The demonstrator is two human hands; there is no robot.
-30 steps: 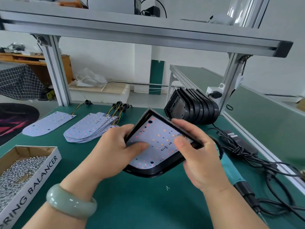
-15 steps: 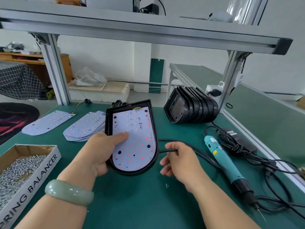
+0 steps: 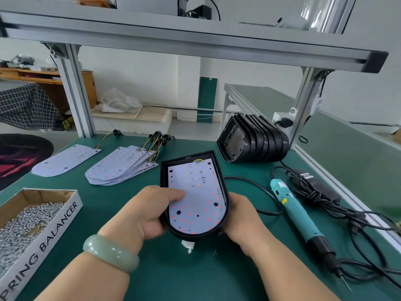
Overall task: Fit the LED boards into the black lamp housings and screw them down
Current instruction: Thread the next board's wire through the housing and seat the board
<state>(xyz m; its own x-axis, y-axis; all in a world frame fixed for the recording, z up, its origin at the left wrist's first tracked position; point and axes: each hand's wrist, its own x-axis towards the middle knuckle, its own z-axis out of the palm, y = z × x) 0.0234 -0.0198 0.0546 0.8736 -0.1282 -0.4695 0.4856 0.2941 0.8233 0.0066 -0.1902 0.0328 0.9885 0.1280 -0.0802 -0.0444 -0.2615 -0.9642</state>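
- Under the thumb of my left hand (image 3: 138,213) sits the LED board (image 3: 195,192), inside the black lamp housing (image 3: 164,183) that this hand grips.
- My right hand (image 3: 240,216) clasps the other side.
- Nothing fastens it yet, I think, so a tilt could slide it out.

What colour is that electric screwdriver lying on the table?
The corded electric screwdriver is teal with a black front end, seen best in the head view.
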